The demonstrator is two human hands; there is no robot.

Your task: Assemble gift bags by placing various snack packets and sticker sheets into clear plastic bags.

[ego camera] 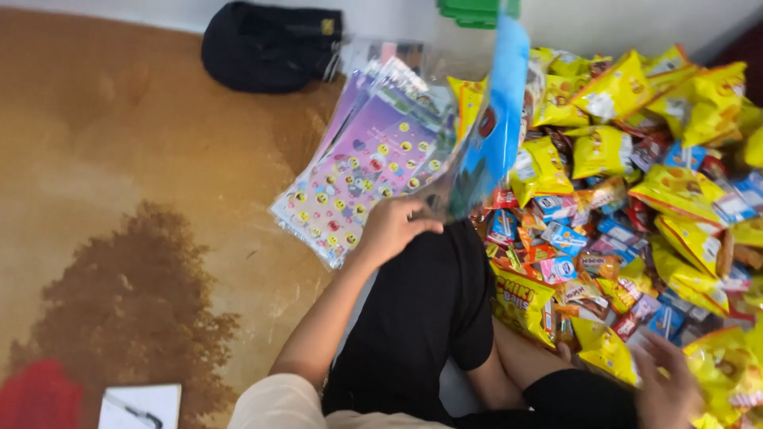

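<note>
Right hand [666, 389] low at five o'clock, spread apart over snack packs [636, 199]; left hand [393, 226] clamped on blue bag [497, 119], light, floppy, slippery — best pinched by bottom edge.

A patterned carpet [119, 159] in golden brown fills the left half of the frame, with a darker brown tree-like shape at lower left and a red patch in the bottom left corner. Along the top edge runs a pale wall [620, 20]. A black bag [266, 44] lies at upper centre-left against it. A white notepad [139, 407] sits at the bottom left. Light is even and soft.
</note>
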